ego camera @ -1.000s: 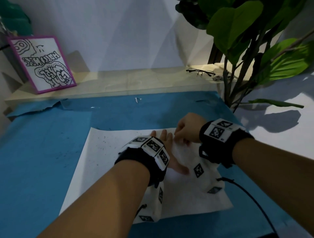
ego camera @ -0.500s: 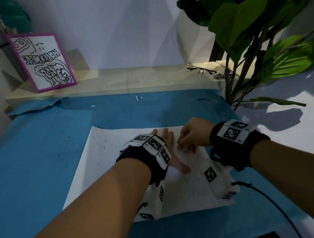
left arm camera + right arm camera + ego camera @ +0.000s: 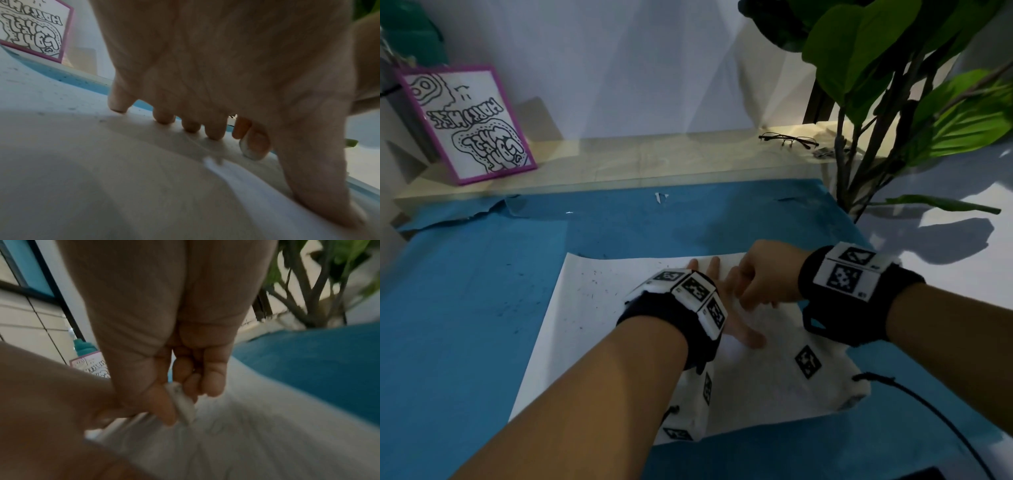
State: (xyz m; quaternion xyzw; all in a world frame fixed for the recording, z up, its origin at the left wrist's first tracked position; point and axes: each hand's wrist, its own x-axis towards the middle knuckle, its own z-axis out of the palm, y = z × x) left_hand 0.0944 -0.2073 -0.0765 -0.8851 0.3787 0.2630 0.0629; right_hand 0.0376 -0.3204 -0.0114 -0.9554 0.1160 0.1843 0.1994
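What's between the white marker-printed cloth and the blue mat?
A white paper sheet, speckled dark, lies under the cloth and on the blue mat; the head view shows it.

The scene is sitting in dim, bluish light, with a brighter patch falling at the right beside the plant (image 3: 893, 85) — its leaves are casting hard-edged shadows across the pale surface (image 3: 969, 270) there and fainter ones up the wall (image 3: 619, 68). The head view is bowing straight lines near its edges, while both wrist views are coming out soft — the right grip (image 3: 164, 321) and the white cloth (image 3: 257, 443) it pinches are smearing with motion blur.
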